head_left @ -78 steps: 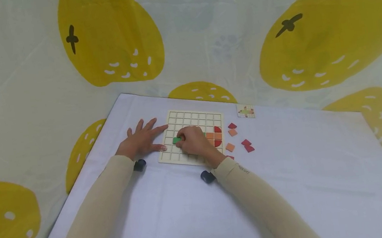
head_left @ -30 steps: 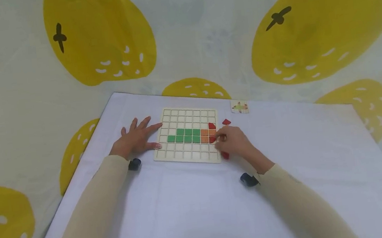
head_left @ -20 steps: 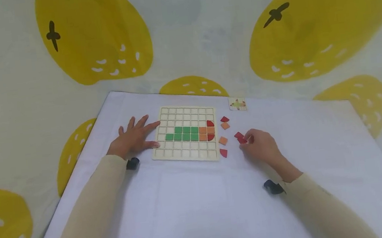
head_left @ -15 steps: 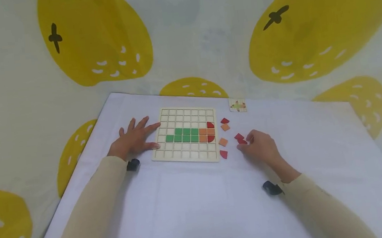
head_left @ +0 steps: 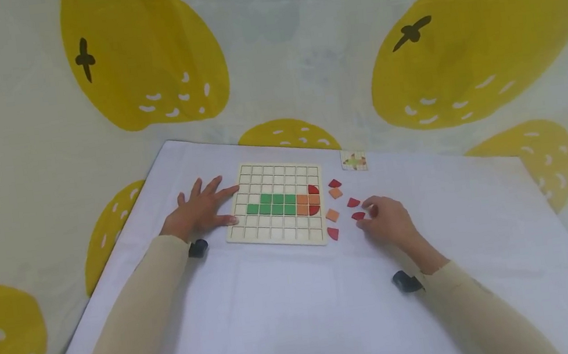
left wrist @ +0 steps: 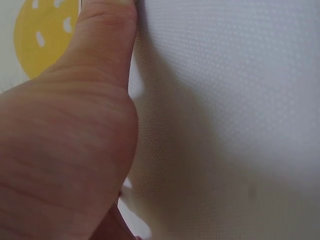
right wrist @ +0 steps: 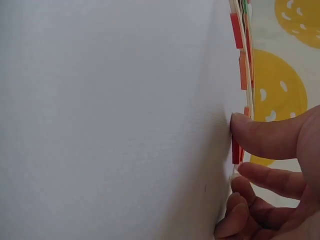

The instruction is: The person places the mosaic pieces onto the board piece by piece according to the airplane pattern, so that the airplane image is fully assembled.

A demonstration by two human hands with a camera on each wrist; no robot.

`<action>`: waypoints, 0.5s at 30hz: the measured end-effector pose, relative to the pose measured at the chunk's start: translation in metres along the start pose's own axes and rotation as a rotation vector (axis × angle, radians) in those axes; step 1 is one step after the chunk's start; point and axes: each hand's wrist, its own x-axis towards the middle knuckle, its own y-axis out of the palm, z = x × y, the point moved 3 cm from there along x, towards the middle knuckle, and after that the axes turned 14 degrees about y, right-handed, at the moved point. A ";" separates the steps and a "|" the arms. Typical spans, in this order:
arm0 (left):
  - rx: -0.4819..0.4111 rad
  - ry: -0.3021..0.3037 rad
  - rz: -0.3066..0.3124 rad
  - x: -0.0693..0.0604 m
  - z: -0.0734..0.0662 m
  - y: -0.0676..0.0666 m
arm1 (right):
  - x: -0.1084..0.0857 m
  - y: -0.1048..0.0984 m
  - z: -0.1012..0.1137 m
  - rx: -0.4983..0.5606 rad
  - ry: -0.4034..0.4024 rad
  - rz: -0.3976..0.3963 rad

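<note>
The right hand is bent around a red piece on the table, right of the board, thumb and forefinger parted; whether they pinch it, I can't tell. Taking up that piece looks like the step in hand, which would call for a neat pinch at its edges. A second red piece lies just beyond, an orange square nearer the board, whose left edge the left hand touches, fingers spread.

At centre, a cream board with a dark-lined grid carries green square tiles, orange square tiles and red quarter-circle tiles. Across the top, yellow white-flecked fruit patterns the pale grey backdrop. Bottom: beige sleeves, white tablecloth.
</note>
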 end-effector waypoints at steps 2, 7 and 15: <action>0.011 -0.004 -0.004 0.000 -0.001 0.000 | 0.000 -0.002 0.000 0.008 -0.012 0.002; 0.020 -0.007 -0.002 0.000 -0.004 0.000 | 0.000 -0.006 0.003 0.002 -0.034 0.014; -0.002 0.001 -0.012 -0.001 -0.005 -0.001 | 0.002 -0.001 0.010 0.020 -0.060 0.046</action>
